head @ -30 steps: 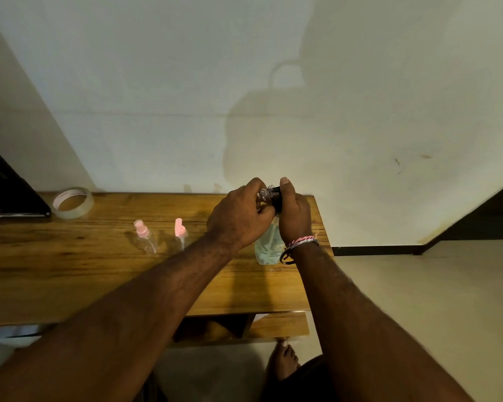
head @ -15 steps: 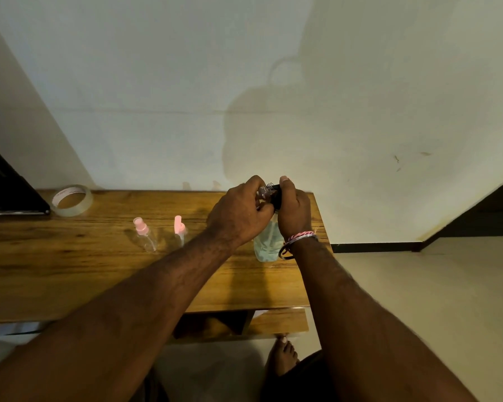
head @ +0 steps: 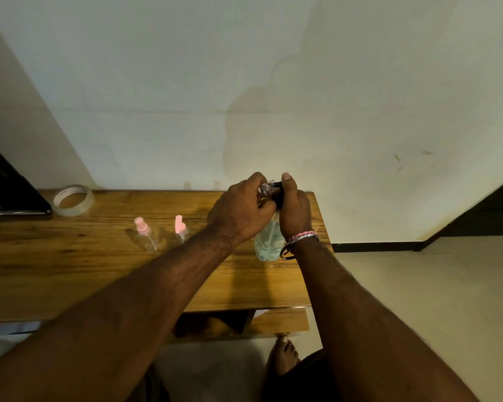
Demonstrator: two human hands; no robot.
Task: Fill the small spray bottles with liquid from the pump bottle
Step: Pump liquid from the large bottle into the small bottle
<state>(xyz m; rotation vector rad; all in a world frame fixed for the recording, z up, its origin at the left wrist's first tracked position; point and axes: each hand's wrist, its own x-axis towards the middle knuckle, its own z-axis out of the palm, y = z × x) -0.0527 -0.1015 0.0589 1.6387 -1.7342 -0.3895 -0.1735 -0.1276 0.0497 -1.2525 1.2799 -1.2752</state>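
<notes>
The left hand (head: pixel 241 210) is curling its fingers around a small clear spray bottle (head: pixel 266 189), holding it with the threaded neck pointing toward the black pump head (head: pixel 278 194) of the pump bottle (head: pixel 269 242). The right hand (head: pixel 294 208) is gripping that pump head, thumb stretched up along its far side. The bottle's pale, translucent body is standing on the wooden table (head: pixel 99 271) near its far right corner, partly hidden behind the right wrist (which is wearing a red-and-white thread band (head: pixel 301 237)). Whether the small bottle's neck is touching the nozzle cannot be made out between the fingers.

Two more small spray bottles are standing on the table toward the middle of its far edge, left of the hands: a clear one with a pink sprayer top (head: pixel 145 233), and beside it a second with a pink cap (head: pixel 180 227), its lower part hidden by the left forearm. A roll of clear tape (head: pixel 73 200) is lying flat near the far left corner, just beside a dark flat object (head: pixel 9 187) at the frame's left border. Below the near edge of the table, a bare foot (head: pixel 283 355) is resting on the floor.
</notes>
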